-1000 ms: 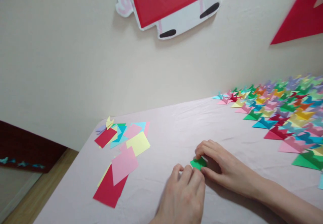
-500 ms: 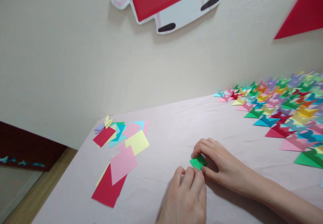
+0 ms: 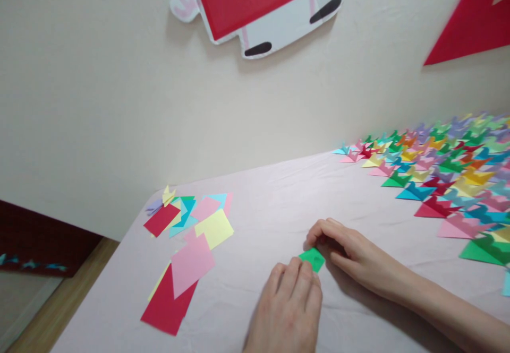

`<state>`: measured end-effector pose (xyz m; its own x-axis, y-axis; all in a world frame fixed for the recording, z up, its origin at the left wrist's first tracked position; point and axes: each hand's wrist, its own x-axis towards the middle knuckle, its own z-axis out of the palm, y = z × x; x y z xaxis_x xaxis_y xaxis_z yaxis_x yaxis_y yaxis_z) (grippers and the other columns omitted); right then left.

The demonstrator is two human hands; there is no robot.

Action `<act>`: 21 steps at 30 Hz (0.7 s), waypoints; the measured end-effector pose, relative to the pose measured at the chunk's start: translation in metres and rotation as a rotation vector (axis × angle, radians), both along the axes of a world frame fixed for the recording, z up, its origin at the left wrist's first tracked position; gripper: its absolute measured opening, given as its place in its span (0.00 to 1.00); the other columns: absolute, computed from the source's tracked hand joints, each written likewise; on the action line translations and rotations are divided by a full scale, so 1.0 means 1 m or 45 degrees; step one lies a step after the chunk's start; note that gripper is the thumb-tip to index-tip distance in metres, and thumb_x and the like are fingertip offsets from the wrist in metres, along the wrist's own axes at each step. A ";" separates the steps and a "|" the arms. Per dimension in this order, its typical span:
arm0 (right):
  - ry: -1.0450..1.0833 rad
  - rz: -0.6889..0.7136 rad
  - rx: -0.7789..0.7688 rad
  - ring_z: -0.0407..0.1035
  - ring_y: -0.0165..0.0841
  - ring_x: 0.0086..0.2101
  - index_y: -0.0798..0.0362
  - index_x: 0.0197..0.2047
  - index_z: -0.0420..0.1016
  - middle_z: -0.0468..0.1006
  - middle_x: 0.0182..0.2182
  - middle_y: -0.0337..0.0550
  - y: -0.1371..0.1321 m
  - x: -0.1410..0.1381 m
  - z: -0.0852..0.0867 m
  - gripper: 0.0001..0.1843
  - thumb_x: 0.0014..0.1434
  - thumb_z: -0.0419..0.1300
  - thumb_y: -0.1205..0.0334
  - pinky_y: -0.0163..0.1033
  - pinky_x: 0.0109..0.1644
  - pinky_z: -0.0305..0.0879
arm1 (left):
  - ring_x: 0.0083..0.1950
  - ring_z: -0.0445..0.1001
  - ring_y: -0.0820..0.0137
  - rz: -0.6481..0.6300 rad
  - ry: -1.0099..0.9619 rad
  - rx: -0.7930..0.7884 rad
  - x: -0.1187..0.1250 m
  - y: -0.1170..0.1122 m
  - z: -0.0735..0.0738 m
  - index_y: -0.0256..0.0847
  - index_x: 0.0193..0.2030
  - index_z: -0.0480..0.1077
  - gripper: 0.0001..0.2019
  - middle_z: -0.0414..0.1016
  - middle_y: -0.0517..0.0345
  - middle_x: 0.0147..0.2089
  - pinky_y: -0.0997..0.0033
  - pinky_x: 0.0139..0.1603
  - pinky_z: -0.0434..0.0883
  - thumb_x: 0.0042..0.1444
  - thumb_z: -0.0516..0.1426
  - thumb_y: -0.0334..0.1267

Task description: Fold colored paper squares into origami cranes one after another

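A small piece of folded green paper [image 3: 313, 259] lies on the table with both my hands at it. My left hand [image 3: 289, 300] covers its near-left edge, the fingers bent together and pressing on the paper; their tips are partly hidden. On the far right side, my right hand [image 3: 346, 247] arches beside the paper. Its index fingertip is at the paper's far edge, while the thumb stands off the right corner with a gap between thumb and fingers.
Loose paper squares, such as a red sheet [image 3: 169, 302], a pink sheet [image 3: 193, 265] and a yellow sheet [image 3: 215, 229], lie on the left. A yellow folded figure [image 3: 168, 196] stands behind them. Rows of folded paper birds [image 3: 434, 206] fill the right. The wall [image 3: 255, 119] borders the table [image 3: 247, 199].
My right thumb has come off the green paper and lifted away from it. My left fingers have slid slightly further over the paper. The whole view has shifted a little.
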<state>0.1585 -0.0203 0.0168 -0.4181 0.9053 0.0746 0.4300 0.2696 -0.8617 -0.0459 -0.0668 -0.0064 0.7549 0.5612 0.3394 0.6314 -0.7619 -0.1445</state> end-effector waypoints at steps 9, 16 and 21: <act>0.131 -0.097 0.042 0.68 0.35 0.38 0.50 0.38 0.67 0.73 0.35 0.40 -0.004 0.002 0.000 0.09 0.55 0.52 0.71 0.41 0.44 0.66 | 0.63 0.63 0.62 -0.043 -0.160 -0.451 0.000 0.015 0.023 0.39 0.60 0.63 0.19 0.68 0.50 0.62 0.55 0.61 0.62 0.63 0.52 0.33; 0.056 -0.131 0.176 0.66 0.35 0.36 0.50 0.37 0.66 0.71 0.34 0.40 -0.005 0.001 0.001 0.11 0.54 0.51 0.74 0.40 0.41 0.64 | 0.53 0.67 0.58 0.082 -0.214 -0.505 0.001 0.020 0.030 0.42 0.51 0.68 0.15 0.70 0.51 0.52 0.52 0.53 0.67 0.58 0.62 0.38; -0.129 0.020 0.302 0.65 0.36 0.37 0.50 0.34 0.68 0.72 0.32 0.41 -0.011 -0.006 0.006 0.08 0.58 0.54 0.74 0.42 0.43 0.63 | 0.54 0.67 0.54 0.286 -0.221 -0.368 0.002 0.023 0.024 0.37 0.41 0.69 0.17 0.70 0.47 0.53 0.46 0.54 0.68 0.52 0.67 0.43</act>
